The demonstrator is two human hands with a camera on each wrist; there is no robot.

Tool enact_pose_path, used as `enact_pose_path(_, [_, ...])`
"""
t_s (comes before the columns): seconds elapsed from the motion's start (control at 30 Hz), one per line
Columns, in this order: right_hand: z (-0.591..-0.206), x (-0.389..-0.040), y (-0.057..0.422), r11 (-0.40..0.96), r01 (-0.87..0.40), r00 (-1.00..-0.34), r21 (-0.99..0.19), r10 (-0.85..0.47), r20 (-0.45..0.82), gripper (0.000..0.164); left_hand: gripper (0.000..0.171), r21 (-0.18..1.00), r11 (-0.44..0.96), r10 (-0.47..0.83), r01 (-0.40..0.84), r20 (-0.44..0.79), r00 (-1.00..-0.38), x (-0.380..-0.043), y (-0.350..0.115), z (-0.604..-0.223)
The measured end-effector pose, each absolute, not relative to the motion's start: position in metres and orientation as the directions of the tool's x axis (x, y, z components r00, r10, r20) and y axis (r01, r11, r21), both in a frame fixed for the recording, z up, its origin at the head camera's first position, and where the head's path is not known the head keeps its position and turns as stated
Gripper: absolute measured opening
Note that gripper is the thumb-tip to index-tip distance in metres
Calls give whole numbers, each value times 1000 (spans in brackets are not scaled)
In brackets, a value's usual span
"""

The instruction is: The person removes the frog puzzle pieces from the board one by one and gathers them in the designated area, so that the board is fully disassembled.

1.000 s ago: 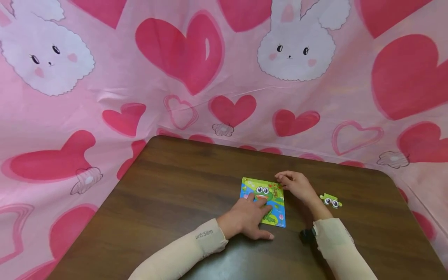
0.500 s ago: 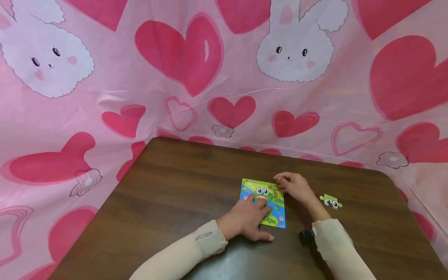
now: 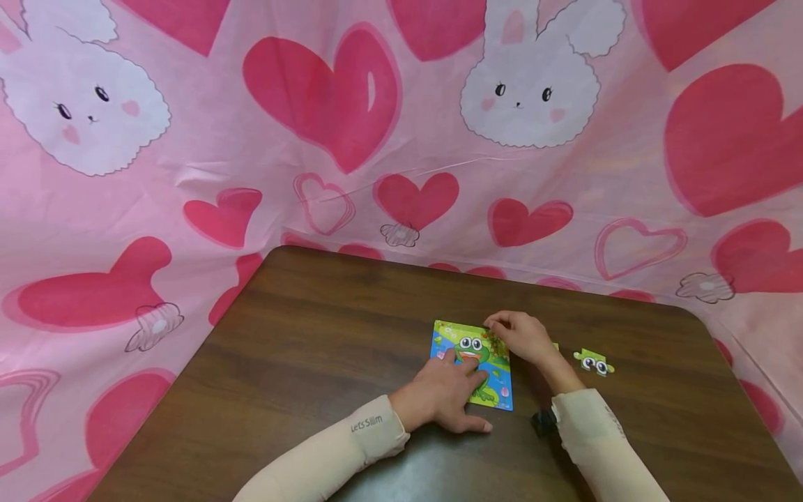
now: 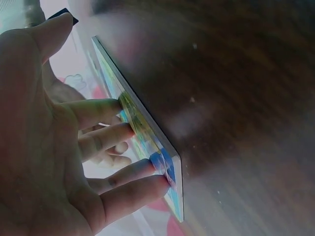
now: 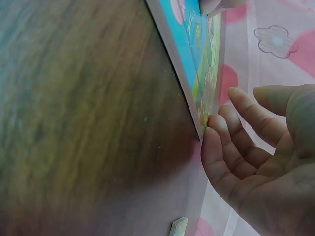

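Note:
A square frog jigsaw puzzle (image 3: 500, 376) lies flat on the brown table, its thick edge showing in both wrist views. My left hand (image 3: 442, 394) is spread over its lower left part, with fingertips (image 4: 160, 184) resting on the picture and the thumb held off it. It hides part of the frog's body. At the puzzle's upper right corner, my right hand (image 3: 523, 338) touches the corner with loosely bent fingers (image 5: 211, 147). Its thumb stands away from the board in the right wrist view. I see nothing held between those fingers.
A loose green puzzle piece with frog eyes (image 3: 592, 362) lies right of my right forearm. A small yellow-green piece (image 3: 555, 346) peeks out beside the right wrist. Behind the wooden table (image 3: 326, 335) hangs a pink cloth (image 3: 433, 139) with hearts and rabbits.
My right hand has shifted slightly left along the puzzle's upper right corner, uncovering the small yellow-green piece beside its wrist. My left hand stays in place.

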State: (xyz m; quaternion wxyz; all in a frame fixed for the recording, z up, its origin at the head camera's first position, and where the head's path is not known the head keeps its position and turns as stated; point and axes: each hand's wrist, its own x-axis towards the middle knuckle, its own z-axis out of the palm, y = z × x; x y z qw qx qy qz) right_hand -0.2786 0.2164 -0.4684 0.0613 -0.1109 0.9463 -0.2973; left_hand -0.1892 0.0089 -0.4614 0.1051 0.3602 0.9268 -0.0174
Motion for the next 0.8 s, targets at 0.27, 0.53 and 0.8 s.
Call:
enact_pose_path(0.27, [-470,-279,217,789,-175,-966,-589,-252,-52,26,87,46,745,657,665,-225,-720,-188,10,-459])
enact_pose_path(0.53, [-469,-278,219,779,-170,-965,-603,-256,-59,28,87,34,748,652,663,-224,-725,-189,11,-461])
enact_pose_path(0.8, [-468,-276,218,808,-235,-964,-540,-266,22,25,86,36,752,648,658,-220,-729,-188,11,-461])
